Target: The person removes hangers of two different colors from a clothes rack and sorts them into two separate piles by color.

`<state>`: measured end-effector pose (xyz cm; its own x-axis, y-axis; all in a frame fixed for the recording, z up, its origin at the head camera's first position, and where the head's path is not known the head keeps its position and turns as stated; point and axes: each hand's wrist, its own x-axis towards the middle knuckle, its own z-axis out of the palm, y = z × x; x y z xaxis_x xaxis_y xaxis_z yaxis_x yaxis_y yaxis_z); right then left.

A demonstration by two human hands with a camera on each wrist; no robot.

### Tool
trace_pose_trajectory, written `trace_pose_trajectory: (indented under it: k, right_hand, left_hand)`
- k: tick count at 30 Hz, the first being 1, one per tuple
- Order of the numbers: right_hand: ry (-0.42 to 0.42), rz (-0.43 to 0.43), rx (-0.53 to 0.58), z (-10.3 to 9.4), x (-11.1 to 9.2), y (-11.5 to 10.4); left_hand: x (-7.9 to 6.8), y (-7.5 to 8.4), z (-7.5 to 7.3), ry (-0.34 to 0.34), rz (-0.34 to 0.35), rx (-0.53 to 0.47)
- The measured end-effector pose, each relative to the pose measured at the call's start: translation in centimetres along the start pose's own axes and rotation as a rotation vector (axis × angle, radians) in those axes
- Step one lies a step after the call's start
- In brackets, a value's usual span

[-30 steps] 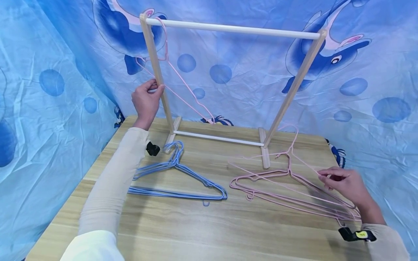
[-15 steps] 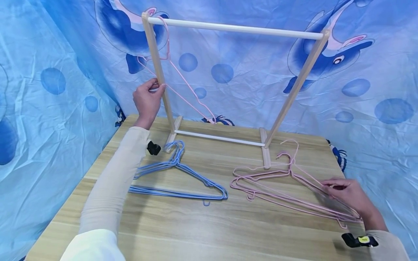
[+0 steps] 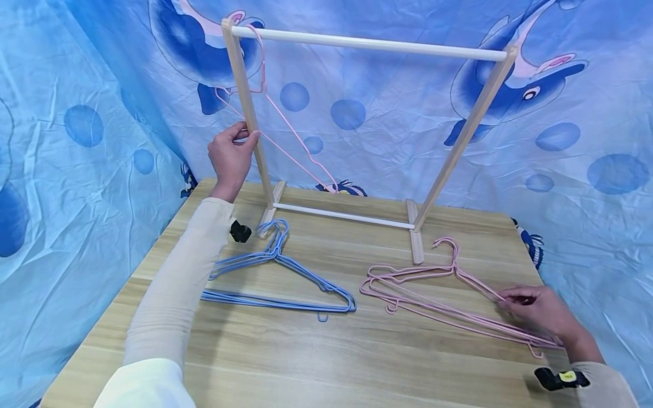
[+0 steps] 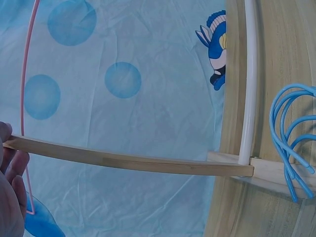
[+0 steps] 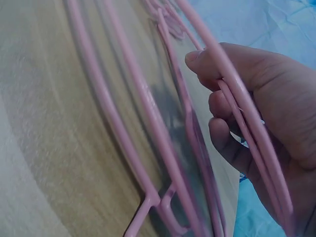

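Note:
My left hand (image 3: 232, 158) grips the rack's left wooden post (image 3: 242, 85), thumb in front. A pink wire hanger (image 3: 263, 68) hangs by its hook from the white top rod beside that post; its lower wire runs right past my thumb. In the left wrist view my fingers touch the end of the post (image 4: 123, 160) that shows there. On the right of the table, my right hand (image 3: 541, 311) holds the right shoulder of a pink hanger on a pile of pink hangers (image 3: 454, 268). The right wrist view shows pink wires (image 5: 247, 103) between thumb and curled fingers.
Several blue hangers (image 3: 276, 256) lie stacked in front of the rack's left foot. The white top rod (image 3: 367, 42) and lower rod (image 3: 342, 215) join both posts. Behind the wooden table (image 3: 326, 362) hangs a blue cartoon-print cloth (image 3: 398, 153).
My right hand has lowered a pink hanger onto the pink pile, where it lies in line with the others. My left hand has kept its place on the post.

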<state>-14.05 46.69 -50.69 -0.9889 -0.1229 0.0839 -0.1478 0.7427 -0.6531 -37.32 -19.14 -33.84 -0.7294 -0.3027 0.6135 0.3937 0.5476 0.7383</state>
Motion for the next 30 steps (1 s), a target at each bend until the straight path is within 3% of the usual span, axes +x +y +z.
trace_pose_trajectory:
  k: [6, 13, 20, 25, 30]
  right_hand:
    - [-0.043, 0.043, -0.022, 0.0, 0.2, 0.2]
    - [-0.023, -0.015, -0.093, 0.3, 0.9, 0.6]
    - [-0.006, -0.017, -0.106, 0.0, 1.4, -0.1]
    - [0.052, -0.088, -0.129, -0.3, 2.9, -3.0]
    - [0.088, -0.144, -0.109, 0.4, 6.0, -8.5]
  left_hand:
    - [-0.1, 0.0, -0.3, 0.006, 0.003, -0.004]
    - [-0.1, 0.0, -0.7, 0.019, 0.003, 0.000]
    - [-0.1, 0.0, -0.7, 0.016, 0.001, 0.006]
    - [0.0, 0.0, -0.4, 0.001, -0.001, 0.003]
    - [0.0, 0.0, -0.1, -0.005, 0.001, 0.014]
